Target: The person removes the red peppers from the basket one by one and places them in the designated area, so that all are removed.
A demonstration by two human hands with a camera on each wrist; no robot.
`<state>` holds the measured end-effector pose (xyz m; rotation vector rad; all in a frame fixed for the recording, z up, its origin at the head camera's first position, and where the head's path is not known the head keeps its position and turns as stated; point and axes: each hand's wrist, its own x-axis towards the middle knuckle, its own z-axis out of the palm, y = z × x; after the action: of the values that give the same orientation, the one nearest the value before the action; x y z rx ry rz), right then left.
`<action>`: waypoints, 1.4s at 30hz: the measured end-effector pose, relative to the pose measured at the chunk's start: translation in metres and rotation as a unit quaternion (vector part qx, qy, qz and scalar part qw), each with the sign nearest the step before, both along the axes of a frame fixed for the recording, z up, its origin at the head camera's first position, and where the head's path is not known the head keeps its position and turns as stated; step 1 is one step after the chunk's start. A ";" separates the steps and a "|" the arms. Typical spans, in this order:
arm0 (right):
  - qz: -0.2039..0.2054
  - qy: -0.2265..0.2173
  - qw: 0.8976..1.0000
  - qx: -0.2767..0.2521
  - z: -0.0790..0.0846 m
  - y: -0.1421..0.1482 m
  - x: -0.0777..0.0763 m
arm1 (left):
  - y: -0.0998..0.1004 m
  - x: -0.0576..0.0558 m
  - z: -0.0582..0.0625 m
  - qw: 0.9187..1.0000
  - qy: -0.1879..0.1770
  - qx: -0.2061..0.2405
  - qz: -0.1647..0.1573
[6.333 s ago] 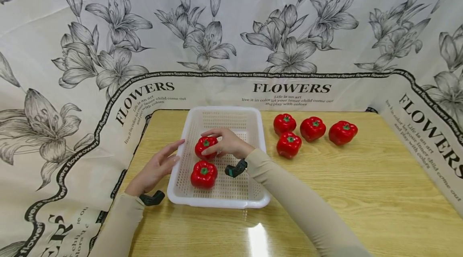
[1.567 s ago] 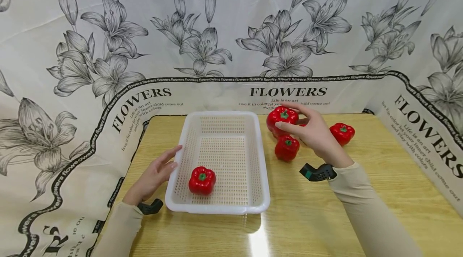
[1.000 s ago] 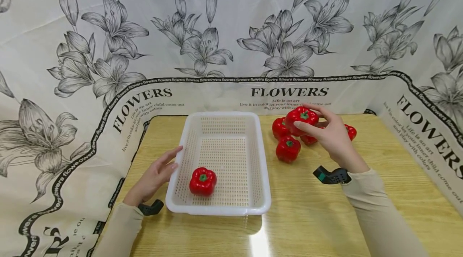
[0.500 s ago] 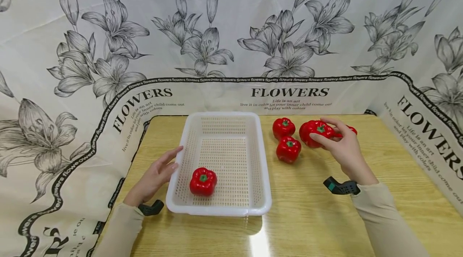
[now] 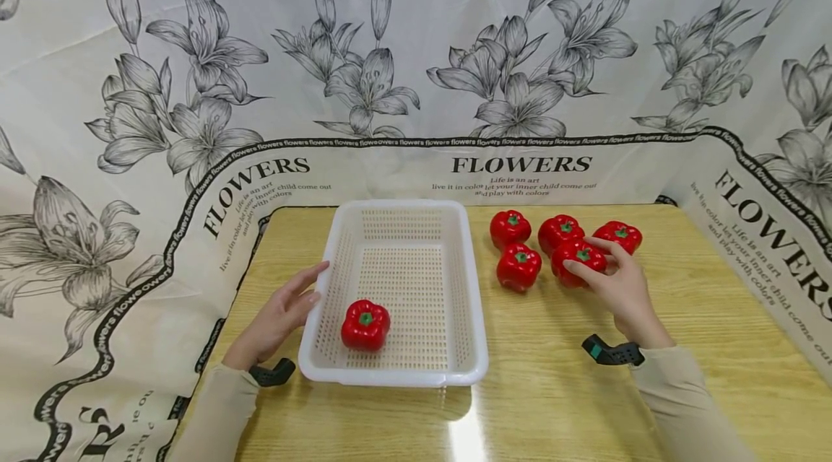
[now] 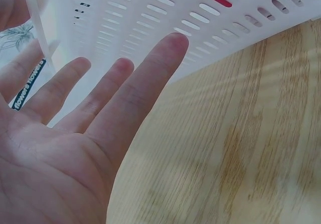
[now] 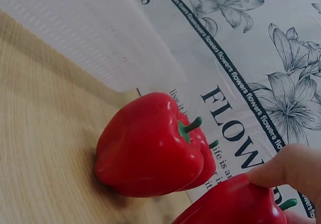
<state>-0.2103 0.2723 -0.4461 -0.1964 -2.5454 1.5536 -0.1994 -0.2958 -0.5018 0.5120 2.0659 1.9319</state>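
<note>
Between thumb and fingers, my right hand (image 5: 620, 289) holds a red bell pepper (image 5: 577, 264) at the front of the pepper group, right of the basket. The right wrist view shows the thumb on this held pepper (image 7: 235, 204), beside another bell pepper (image 7: 150, 148) standing on the table. My left hand (image 5: 279, 314) touches the left rim of the white plastic basket (image 5: 477, 317). In the left wrist view its fingers (image 6: 145, 91) lie fairly straight along the basket's slotted wall (image 6: 125, 13). One red bell pepper (image 5: 365, 325) sits inside the basket, near its front left.
Around the held pepper stand other red bell peppers: one at the back left (image 5: 510, 229), one in front of it (image 5: 518, 267), one behind (image 5: 557, 231) and one at the right (image 5: 619, 234). A flower-printed cloth (image 5: 403, 101) hangs behind the wooden table (image 5: 546, 390).
My right hand has taken one pepper out of the basket, carried it right over the others and lowered it in front of them. My left hand has stayed at the basket's rim.
</note>
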 end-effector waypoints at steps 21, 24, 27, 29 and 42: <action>-0.004 -0.046 0.999 0.016 -0.027 0.005 -0.002 | 0.000 0.001 -0.002 1.000 -0.004 -0.004 0.005; -0.004 -0.047 0.999 0.017 -0.028 0.005 -0.003 | 0.001 0.001 -0.001 1.000 -0.005 -0.003 0.006; -0.002 -0.046 0.999 0.025 -0.026 0.005 -0.005 | 0.001 0.001 0.000 1.000 -0.003 0.001 0.004; 0.000 -0.047 0.998 0.032 -0.026 0.004 -0.005 | 0.000 0.001 0.000 1.000 -0.003 0.002 0.004; -0.005 -0.051 0.997 0.051 -0.024 0.001 -0.004 | -0.001 0.000 -0.003 1.000 0.003 0.003 0.001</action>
<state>-0.2141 0.2731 -0.4697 -0.2826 -2.6895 1.4415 -0.1999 -0.2963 -0.5048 0.5185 2.0658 1.9399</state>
